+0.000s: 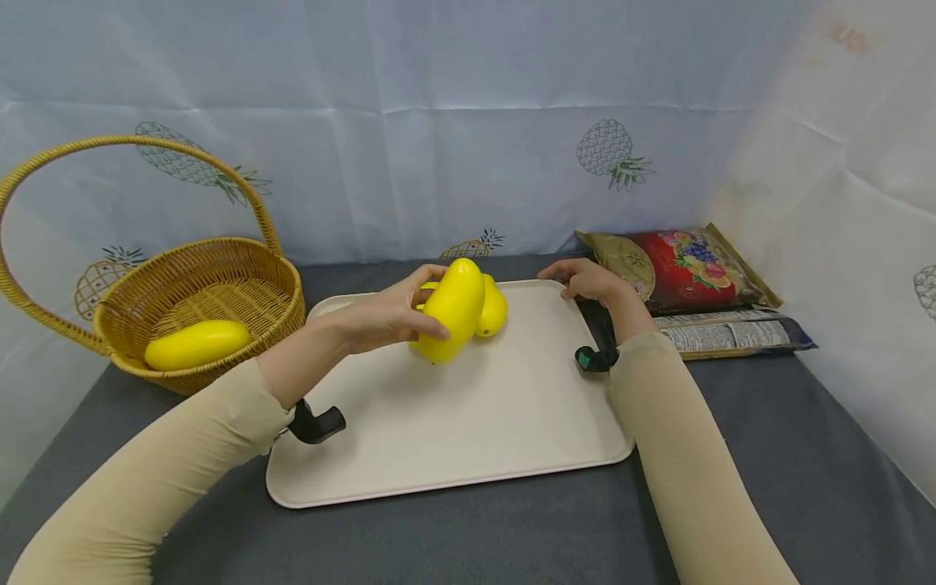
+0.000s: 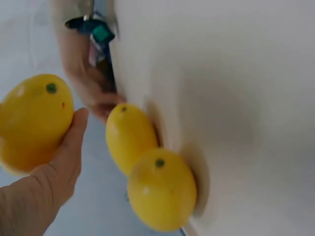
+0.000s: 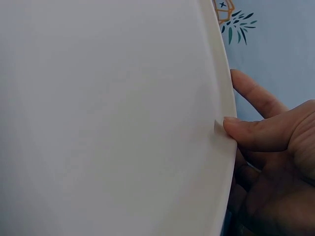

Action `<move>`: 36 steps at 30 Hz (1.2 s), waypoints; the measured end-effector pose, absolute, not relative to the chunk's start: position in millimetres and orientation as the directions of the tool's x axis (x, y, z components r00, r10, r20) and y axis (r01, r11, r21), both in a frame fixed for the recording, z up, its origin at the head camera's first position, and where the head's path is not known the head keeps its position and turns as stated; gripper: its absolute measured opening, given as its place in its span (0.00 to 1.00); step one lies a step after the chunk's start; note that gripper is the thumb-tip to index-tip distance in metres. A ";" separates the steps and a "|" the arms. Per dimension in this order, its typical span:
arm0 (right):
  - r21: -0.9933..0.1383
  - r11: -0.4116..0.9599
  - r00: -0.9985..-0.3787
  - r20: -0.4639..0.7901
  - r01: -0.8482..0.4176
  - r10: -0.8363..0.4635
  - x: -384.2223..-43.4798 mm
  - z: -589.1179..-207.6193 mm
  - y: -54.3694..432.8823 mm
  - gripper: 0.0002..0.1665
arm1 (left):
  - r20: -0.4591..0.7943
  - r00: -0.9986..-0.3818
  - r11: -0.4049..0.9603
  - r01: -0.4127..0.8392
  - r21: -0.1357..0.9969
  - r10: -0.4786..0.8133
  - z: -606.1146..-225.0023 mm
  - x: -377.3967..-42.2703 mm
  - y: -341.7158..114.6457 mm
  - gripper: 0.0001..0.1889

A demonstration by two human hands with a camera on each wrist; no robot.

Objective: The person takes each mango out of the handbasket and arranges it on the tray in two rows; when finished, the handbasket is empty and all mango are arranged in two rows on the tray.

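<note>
Here we are, mid-handling: our left hand (image 1: pixel 387 315) has a yellow fruit (image 1: pixel 459 309) up off the tray (image 1: pixel 475 422), above its far left part. We judge this to be the carrying step, one fruit in the air between places, though these views don't settle which way it's travelling. The next move, in our reading, calls for keeping that smooth, rounded shape secure and clear of its neighbours, then a gentle lowering before any letting go.

Look at that grasp! Our left thumb lies along the near side and the fingers reach round the far side, spread about as wide as the fruit is thick. Over at the tray's far right corner, our right hand (image 1: pixel 594 283) has the rim pinched, thumb on top and the other fingers outside and below; a steadying hold, we'd say. Whether it lifts the tray at all, we can't tell.

And the others? A second fruit (image 2: pixel 130 137) and a third fruit (image 2: pixel 162 191) sit close together on the tray by its far edge, apart from the one we're holding. Left of the tray stands the wicker basket (image 1: pixel 234 276), with a fourth fruit (image 1: pixel 197 345) lying inside.
</note>
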State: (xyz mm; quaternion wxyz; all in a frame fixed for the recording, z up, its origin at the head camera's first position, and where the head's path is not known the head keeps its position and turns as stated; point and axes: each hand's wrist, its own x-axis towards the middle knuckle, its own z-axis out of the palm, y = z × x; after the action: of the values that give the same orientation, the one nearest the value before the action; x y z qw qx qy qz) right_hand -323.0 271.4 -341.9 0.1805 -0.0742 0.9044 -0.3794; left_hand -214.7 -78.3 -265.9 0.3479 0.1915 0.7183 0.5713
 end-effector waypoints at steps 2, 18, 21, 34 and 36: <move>-0.712 0.703 -0.924 -0.272 0.005 -0.269 -323.8 -342.3 271.8 0.32 | -0.293 -0.687 0.271 -0.144 0.952 0.665 -270.4 -211.0 -71.5 0.46; -0.709 0.705 -0.927 -0.274 0.016 -0.254 -324.3 -343.9 271.0 0.32 | -0.435 -0.616 0.248 -0.369 0.896 0.657 -298.0 -183.7 -28.4 0.42; -0.708 0.706 -0.927 -0.274 0.014 -0.257 -323.3 -343.4 271.2 0.32 | -0.444 -0.620 0.257 -0.371 0.892 0.647 -301.8 -180.4 -23.5 0.43; -0.729 0.685 -0.917 -0.270 -0.003 -0.292 -320.1 -341.0 271.0 0.31 | -0.451 -0.643 0.311 -0.326 0.893 0.619 -317.9 -174.0 -14.1 0.45; -0.728 0.686 -0.918 -0.270 -0.001 -0.288 -320.0 -340.7 271.1 0.31 | -0.453 -0.639 0.311 -0.330 0.891 0.622 -320.4 -173.4 -12.8 0.43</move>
State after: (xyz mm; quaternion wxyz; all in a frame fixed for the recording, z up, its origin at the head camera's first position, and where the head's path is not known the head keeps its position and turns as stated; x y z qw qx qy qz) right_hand -320.0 271.1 -340.7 0.1851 -0.0805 0.8992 -0.3882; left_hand -173.4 -12.8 -320.4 0.4119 0.1045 0.6969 0.5777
